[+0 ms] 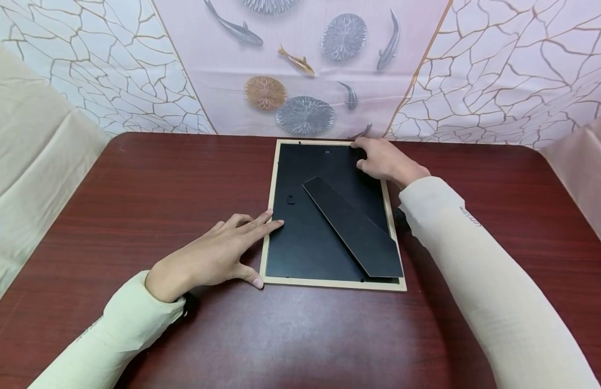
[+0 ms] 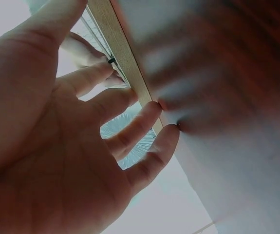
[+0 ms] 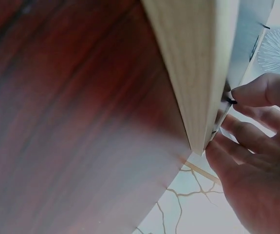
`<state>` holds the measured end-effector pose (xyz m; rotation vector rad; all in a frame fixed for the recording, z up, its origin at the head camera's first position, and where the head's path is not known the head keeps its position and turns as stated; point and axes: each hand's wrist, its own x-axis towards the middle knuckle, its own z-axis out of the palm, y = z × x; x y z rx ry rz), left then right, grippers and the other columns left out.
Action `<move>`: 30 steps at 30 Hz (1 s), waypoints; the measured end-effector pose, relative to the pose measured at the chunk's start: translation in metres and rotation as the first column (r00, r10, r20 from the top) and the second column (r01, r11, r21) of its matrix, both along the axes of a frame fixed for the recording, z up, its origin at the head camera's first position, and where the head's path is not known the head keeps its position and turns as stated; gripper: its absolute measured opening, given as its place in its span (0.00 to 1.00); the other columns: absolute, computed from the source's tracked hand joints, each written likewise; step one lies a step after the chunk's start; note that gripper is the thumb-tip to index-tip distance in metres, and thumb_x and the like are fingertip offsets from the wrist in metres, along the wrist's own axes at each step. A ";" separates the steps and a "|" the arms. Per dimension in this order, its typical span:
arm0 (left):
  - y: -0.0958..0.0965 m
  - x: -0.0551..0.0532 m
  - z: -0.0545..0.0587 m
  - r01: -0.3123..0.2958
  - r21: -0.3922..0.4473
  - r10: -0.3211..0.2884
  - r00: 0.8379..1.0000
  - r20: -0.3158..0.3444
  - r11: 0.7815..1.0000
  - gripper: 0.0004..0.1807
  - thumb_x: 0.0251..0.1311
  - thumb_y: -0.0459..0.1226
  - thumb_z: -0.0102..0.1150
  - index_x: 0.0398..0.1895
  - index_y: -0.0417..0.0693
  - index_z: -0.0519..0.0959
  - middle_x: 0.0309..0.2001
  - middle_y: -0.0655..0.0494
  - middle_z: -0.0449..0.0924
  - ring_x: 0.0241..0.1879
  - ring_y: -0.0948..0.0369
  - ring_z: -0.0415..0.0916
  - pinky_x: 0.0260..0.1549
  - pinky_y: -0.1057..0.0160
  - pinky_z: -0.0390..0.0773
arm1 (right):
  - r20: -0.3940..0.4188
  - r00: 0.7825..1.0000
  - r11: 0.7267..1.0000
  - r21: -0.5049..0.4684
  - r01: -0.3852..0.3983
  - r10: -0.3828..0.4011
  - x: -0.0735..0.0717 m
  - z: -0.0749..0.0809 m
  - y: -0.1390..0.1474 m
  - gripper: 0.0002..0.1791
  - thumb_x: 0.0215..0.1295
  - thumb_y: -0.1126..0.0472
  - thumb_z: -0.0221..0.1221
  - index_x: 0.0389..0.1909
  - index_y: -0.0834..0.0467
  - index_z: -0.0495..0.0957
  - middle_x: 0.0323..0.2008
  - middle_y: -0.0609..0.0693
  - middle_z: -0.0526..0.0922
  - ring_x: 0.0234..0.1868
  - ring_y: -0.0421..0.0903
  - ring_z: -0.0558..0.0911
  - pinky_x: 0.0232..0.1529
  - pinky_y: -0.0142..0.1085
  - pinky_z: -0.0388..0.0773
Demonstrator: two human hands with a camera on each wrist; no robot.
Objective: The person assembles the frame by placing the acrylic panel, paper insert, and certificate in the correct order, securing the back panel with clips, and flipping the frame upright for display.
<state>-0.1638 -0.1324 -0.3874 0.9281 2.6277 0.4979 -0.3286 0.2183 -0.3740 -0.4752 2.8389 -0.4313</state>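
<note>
A picture frame [image 1: 333,284] with a pale wooden border lies face down on the table. Its black backing board [image 1: 310,243] faces up and carries a slanted black easel stand [image 1: 356,232]. My left hand [image 1: 210,256] rests at the frame's left side, fingers extended over the border and thumb at the lower left corner. At the upper right corner is my right hand [image 1: 385,162], with a fingertip on the top edge. In the right wrist view, a fingertip touches a small black tab [image 3: 232,102] at the backing's edge while other fingers lie along the wooden border.
The dark red wooden table [image 1: 159,200] extends on both sides of the frame. Behind it hangs a patterned cloth [image 1: 305,70] with fish and round motifs. Pale fabric [image 1: 33,151] borders the left side, and more fabric [image 1: 585,162] hangs at the right.
</note>
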 end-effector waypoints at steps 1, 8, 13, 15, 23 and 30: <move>0.000 0.000 0.000 0.001 -0.002 -0.001 1.000 -0.001 1.000 0.61 0.45 0.56 0.79 0.84 0.65 0.56 0.85 0.50 0.52 0.76 0.48 0.60 0.71 0.32 0.62 | 0.003 1.000 1.000 0.002 -0.003 0.003 0.000 0.000 0.000 0.30 0.74 0.66 0.50 0.76 0.66 0.65 0.74 0.70 0.68 0.74 0.66 0.68 0.75 0.58 0.64; 0.000 0.000 -0.001 0.008 -0.004 -0.008 1.000 -0.008 1.000 0.62 0.44 0.56 0.79 0.84 0.63 0.57 0.85 0.50 0.52 0.76 0.48 0.60 0.71 0.34 0.63 | 0.003 0.999 0.998 0.047 -0.042 0.042 0.001 0.001 -0.002 0.29 0.74 0.66 0.50 0.75 0.69 0.66 0.78 0.69 0.61 0.78 0.68 0.63 0.77 0.58 0.60; 0.000 0.000 -0.001 0.002 0.001 -0.002 1.000 -0.004 1.000 0.62 0.44 0.56 0.80 0.84 0.63 0.57 0.85 0.50 0.52 0.76 0.47 0.60 0.71 0.32 0.62 | 0.027 0.997 0.993 0.092 -0.073 0.070 0.001 0.002 -0.003 0.31 0.76 0.65 0.48 0.77 0.70 0.62 0.81 0.72 0.52 0.81 0.69 0.55 0.80 0.59 0.54; 0.000 0.000 -0.001 0.001 0.002 -0.001 1.000 -0.004 1.000 0.62 0.44 0.55 0.80 0.84 0.63 0.57 0.84 0.50 0.52 0.75 0.47 0.60 0.71 0.32 0.62 | 0.040 0.997 0.992 0.105 -0.077 0.073 0.000 0.002 -0.003 0.31 0.77 0.64 0.47 0.78 0.69 0.59 0.81 0.72 0.50 0.82 0.69 0.53 0.80 0.59 0.53; 0.000 -0.001 -0.001 0.006 0.007 -0.006 1.000 -0.008 1.000 0.62 0.43 0.56 0.80 0.84 0.61 0.58 0.84 0.51 0.52 0.74 0.48 0.61 0.71 0.34 0.62 | 0.144 0.985 0.975 0.191 -0.117 0.090 -0.002 0.020 -0.011 0.36 0.77 0.62 0.48 0.81 0.69 0.52 0.82 0.72 0.46 0.82 0.70 0.50 0.81 0.60 0.51; 0.000 -0.001 -0.001 -0.009 0.000 0.009 1.000 -0.016 1.000 0.64 0.42 0.57 0.81 0.84 0.62 0.57 0.84 0.51 0.53 0.75 0.46 0.61 0.70 0.32 0.62 | 0.134 0.980 0.965 0.196 -0.173 0.149 -0.007 0.036 -0.043 0.36 0.77 0.63 0.48 0.83 0.61 0.53 0.82 0.64 0.55 0.82 0.64 0.55 0.81 0.56 0.54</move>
